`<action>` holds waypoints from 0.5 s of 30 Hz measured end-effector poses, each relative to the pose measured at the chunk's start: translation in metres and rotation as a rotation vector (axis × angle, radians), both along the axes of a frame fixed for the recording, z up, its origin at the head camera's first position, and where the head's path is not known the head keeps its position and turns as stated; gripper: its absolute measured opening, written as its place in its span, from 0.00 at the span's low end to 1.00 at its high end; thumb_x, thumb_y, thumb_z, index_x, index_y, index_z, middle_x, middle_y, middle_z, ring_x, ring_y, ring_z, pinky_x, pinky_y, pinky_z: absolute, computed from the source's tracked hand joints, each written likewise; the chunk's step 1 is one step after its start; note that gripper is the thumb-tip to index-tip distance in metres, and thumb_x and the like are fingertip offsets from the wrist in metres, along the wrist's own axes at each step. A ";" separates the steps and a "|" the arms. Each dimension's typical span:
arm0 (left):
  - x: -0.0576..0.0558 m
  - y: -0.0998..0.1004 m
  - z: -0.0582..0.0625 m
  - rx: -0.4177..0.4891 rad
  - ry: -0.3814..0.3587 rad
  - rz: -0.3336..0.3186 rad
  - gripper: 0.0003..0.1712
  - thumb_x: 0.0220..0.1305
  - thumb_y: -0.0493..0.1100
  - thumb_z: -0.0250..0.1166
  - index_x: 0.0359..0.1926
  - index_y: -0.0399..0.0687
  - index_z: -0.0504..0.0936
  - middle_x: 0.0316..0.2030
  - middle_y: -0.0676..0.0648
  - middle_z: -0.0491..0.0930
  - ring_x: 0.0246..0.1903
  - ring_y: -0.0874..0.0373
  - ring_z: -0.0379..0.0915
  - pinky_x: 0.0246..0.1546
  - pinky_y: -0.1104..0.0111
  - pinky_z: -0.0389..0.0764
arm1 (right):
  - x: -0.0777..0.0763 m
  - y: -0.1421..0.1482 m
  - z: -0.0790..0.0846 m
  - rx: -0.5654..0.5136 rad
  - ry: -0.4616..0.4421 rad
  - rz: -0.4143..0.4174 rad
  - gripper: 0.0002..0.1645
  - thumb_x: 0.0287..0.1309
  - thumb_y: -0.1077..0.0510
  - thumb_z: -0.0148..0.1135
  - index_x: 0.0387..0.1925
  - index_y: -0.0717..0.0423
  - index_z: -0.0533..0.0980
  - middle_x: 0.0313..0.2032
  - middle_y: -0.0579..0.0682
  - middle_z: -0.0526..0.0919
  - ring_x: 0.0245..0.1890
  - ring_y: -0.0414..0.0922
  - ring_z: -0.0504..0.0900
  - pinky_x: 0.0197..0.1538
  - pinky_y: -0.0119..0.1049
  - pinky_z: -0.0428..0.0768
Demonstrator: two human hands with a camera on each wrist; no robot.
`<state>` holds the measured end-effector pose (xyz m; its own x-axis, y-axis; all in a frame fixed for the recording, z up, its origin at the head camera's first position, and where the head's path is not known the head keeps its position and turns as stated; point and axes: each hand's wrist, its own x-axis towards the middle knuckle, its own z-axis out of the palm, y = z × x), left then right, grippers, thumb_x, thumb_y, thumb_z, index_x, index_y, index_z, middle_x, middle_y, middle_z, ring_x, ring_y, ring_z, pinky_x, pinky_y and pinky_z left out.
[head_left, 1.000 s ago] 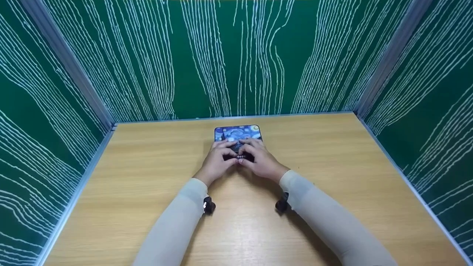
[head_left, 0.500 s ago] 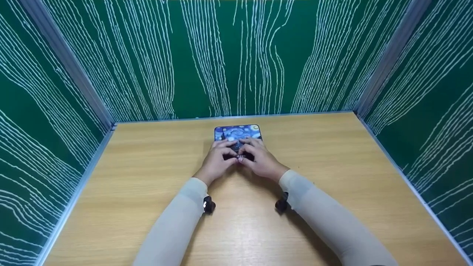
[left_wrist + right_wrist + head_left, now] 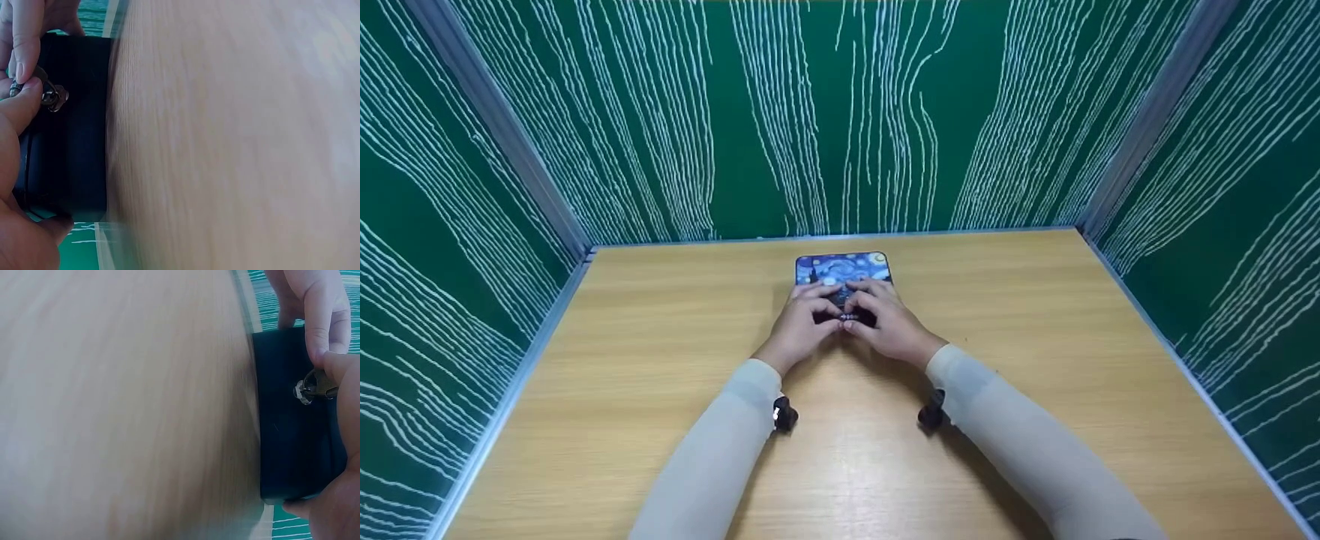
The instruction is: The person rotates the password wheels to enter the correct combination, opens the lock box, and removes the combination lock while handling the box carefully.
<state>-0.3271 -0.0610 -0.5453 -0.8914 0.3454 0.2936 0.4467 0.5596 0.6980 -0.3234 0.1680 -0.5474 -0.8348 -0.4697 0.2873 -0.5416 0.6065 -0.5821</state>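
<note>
A dark box (image 3: pixel 73 146) with a blue swirling night-sky picture on its lid (image 3: pixel 844 268) sits toward the back of the table. On its front, a metal clasp (image 3: pixel 302 392) carries a small bronze-coloured padlock (image 3: pixel 322 384) with a ridged, dial-like part. My left hand (image 3: pixel 802 326) pinches the padlock between thumb and index finger from the left, its other fingers along the box's side and lid. From the right, my right hand (image 3: pixel 889 326) pinches it likewise, thumbtips nearly meeting. The fingers partly cover the padlock.
The wooden table (image 3: pixel 840 465) extends in front of and beside the box. Green panels with white wavy lines (image 3: pixel 855 120) stand behind and at both sides, joined by grey corner posts (image 3: pixel 502 127). Small dark wrist cameras (image 3: pixel 784 415) hang under the sleeves.
The thumbs and fingertips shift very slightly at the padlock. The box and both forearms stay in place.
</note>
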 end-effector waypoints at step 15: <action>0.000 0.000 0.000 -0.017 -0.050 0.019 0.06 0.74 0.42 0.79 0.48 0.48 0.97 0.80 0.56 0.79 0.86 0.46 0.61 0.90 0.50 0.61 | 0.001 0.000 0.001 -0.009 -0.043 -0.019 0.11 0.81 0.46 0.69 0.55 0.44 0.84 0.86 0.50 0.69 0.89 0.62 0.58 0.89 0.71 0.57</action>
